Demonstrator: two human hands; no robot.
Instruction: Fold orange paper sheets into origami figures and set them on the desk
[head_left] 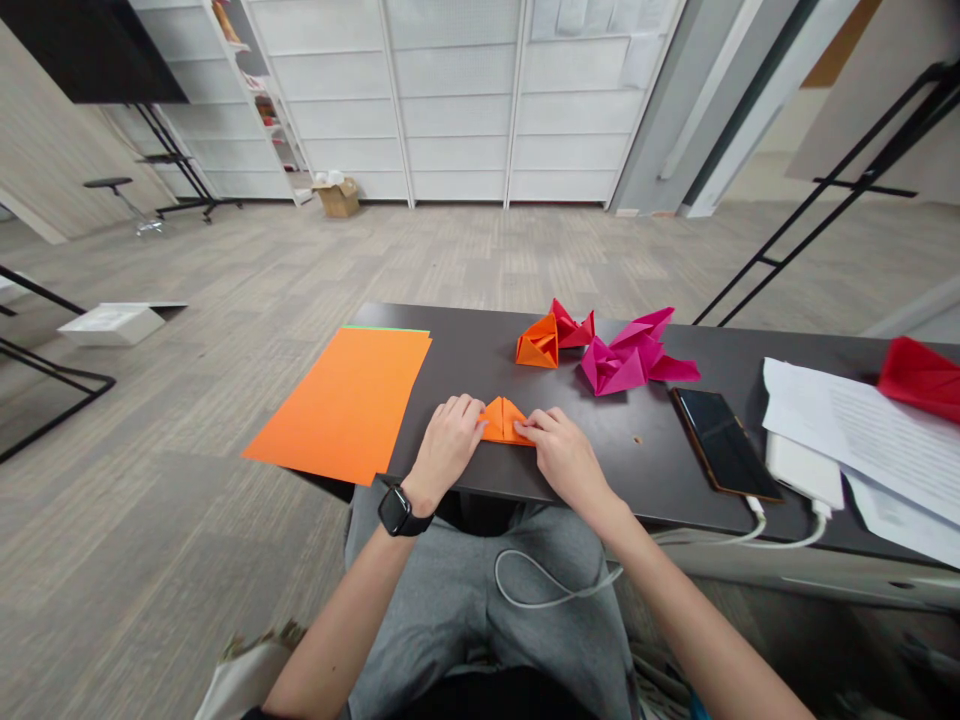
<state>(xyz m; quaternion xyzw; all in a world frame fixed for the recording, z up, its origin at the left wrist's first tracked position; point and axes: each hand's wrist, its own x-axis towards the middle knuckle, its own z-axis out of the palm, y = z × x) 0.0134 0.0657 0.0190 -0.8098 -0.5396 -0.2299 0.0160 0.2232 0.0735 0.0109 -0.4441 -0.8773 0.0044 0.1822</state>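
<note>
A small folded orange paper piece (501, 419) lies on the dark table (480, 355) near its front edge. My left hand (448, 440) presses on its left side with fingers curled over the paper. On the right corner, my right hand (559, 450) pinches the paper with its fingertips. A black watch sits on my left wrist.
A stack of orange sheets (345, 400) overhangs the table's left end. Finished folded figures stand behind: orange (538, 343), red (574, 327), magenta (630, 358). A phone (724, 440), a white charger with cable (806, 472), printed papers (870, 430) and red paper (922, 378) lie to the right.
</note>
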